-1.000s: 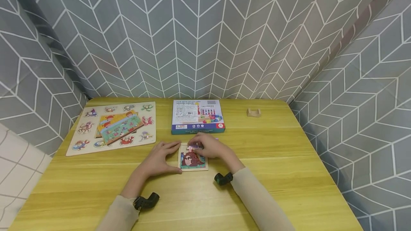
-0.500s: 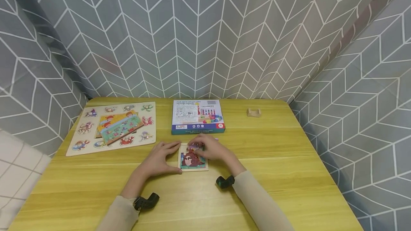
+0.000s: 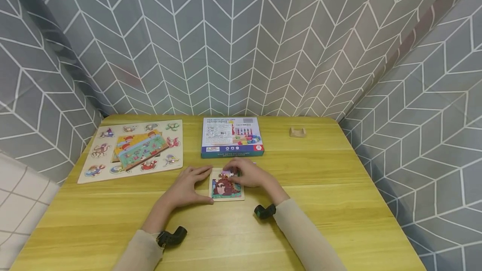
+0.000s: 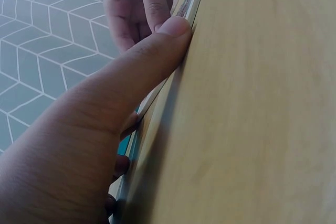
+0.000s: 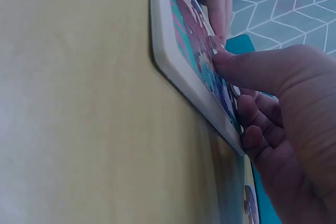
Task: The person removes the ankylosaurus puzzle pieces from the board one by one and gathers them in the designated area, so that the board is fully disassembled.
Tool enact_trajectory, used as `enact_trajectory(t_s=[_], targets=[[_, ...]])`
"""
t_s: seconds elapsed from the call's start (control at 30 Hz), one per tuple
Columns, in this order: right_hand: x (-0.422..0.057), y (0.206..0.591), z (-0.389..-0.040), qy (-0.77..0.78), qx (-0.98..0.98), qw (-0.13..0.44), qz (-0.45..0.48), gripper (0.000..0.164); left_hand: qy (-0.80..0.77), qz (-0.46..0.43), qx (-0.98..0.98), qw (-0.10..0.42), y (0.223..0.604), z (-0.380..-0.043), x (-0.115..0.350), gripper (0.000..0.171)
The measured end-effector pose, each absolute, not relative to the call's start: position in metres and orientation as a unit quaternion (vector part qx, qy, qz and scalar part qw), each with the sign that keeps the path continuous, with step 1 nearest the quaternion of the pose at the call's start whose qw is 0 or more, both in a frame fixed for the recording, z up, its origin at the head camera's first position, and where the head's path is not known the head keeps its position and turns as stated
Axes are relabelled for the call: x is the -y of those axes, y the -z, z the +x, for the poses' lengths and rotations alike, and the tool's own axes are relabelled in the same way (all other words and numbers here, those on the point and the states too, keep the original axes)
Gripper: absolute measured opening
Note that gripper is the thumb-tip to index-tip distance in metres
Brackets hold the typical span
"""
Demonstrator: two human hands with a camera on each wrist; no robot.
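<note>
A small wooden jigsaw puzzle (image 3: 225,189) in a pale square frame lies flat on the table, its picture showing a brown, spiky-backed animal. Along its left side stretches my left hand (image 3: 188,186), thumb at the near corner and fingers at the far corner. In the left wrist view the thumb (image 4: 176,27) presses at the frame's edge. My right hand (image 3: 246,172) reaches over the far right part and pinches a puzzle piece (image 3: 226,174) between thumb and fingers. The right wrist view shows its thumb (image 5: 226,61) low over the picture; the piece is mostly hidden.
A blue-and-white toy box (image 3: 232,137) lies just behind the puzzle. At the back left a wooden peg board (image 3: 87,170) bears stacked picture boards (image 3: 141,152). A small wooden holder (image 3: 297,132) sits at the back right. A loose purple piece (image 5: 251,203) lies beyond the frame.
My right hand has shifted slightly right and turned over the puzzle's far part, fingers still on the piece. The left hand stays in place.
</note>
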State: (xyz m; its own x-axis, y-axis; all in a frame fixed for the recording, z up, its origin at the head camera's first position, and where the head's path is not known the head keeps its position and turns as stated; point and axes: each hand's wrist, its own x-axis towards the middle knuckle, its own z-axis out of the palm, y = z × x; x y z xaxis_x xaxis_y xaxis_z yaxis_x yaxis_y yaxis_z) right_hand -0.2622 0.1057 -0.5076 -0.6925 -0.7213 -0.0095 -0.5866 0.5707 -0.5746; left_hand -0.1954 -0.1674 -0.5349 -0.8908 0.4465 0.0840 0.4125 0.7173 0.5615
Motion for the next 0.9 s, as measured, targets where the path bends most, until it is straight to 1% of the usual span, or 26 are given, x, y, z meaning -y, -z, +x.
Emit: enact_trajectory(t_s=[0.17,0.47,0.63,0.9], targets=[[-0.104,0.506,-0.26,0.272,-0.878,0.117,-0.376,0.027,-0.299,0.233,-0.925,0.028,0.535,-0.196,0.167,0.108],[-0.112,0.505,-0.254,0.29,-0.884,0.109,-0.349,0.031,-0.301,0.234,-0.924,0.03,0.535,-0.195,0.167,0.108],[-0.133,0.504,-0.252,0.322,-0.882,0.091,-0.332,0.031,-0.303,0.233,-0.924,0.03,0.535,-0.194,0.167,0.108],[-0.186,0.507,-0.256,0.343,-0.889,0.05,-0.298,0.029,-0.302,0.235,-0.923,0.029,0.536,-0.194,0.167,0.108]])
